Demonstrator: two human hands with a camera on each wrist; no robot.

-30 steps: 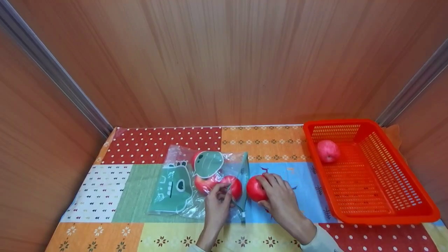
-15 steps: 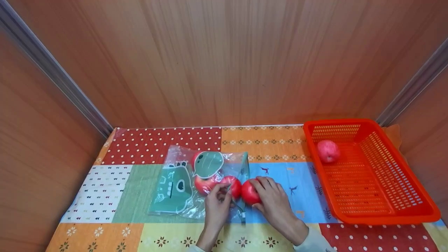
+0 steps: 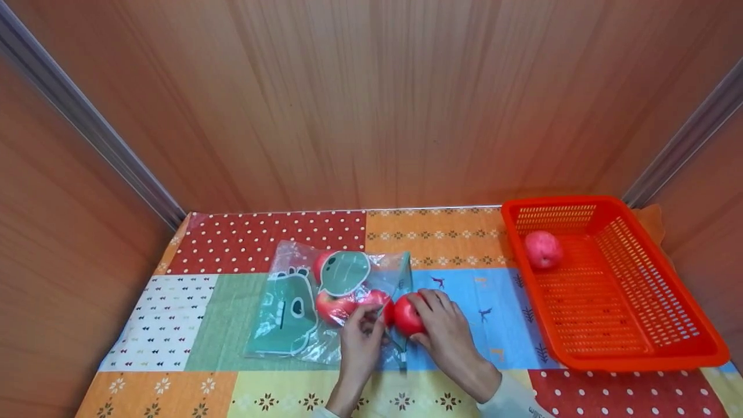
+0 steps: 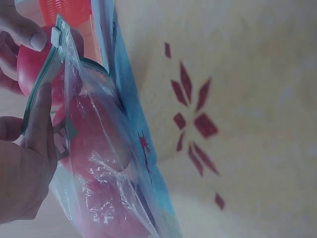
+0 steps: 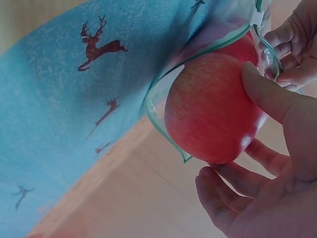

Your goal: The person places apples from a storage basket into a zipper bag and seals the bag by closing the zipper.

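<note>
A clear zip bag [image 3: 331, 348] with green cartoon prints lies on the cloth, its mouth facing right. Several red apples [image 3: 334, 306] show through the plastic. My left hand [image 3: 361, 339] pinches the upper edge of the bag's mouth between thumb and fingers, holding it up. In my right hand [image 3: 446, 328] is a red apple [image 5: 213, 109], gripped by thumb and fingers right at the opening. The right wrist view shows the green zip edge [image 5: 153, 114] passing behind and below this apple, with another apple close behind it inside the bag. A white slider [image 4: 56, 37] sits at the zip's end.
An orange-red plastic basket [image 3: 638, 363] stands on the right with one pink-red apple [image 3: 544, 249] at its far left corner. A patchwork cloth [image 3: 226, 325] covers the table. Wood-grain panels [image 3: 371, 104] rise at the back and both sides.
My right hand has moved left with its apple, from beside the bag to its mouth, up against an apple inside. My left hand keeps its hold on the bag's edge.
</note>
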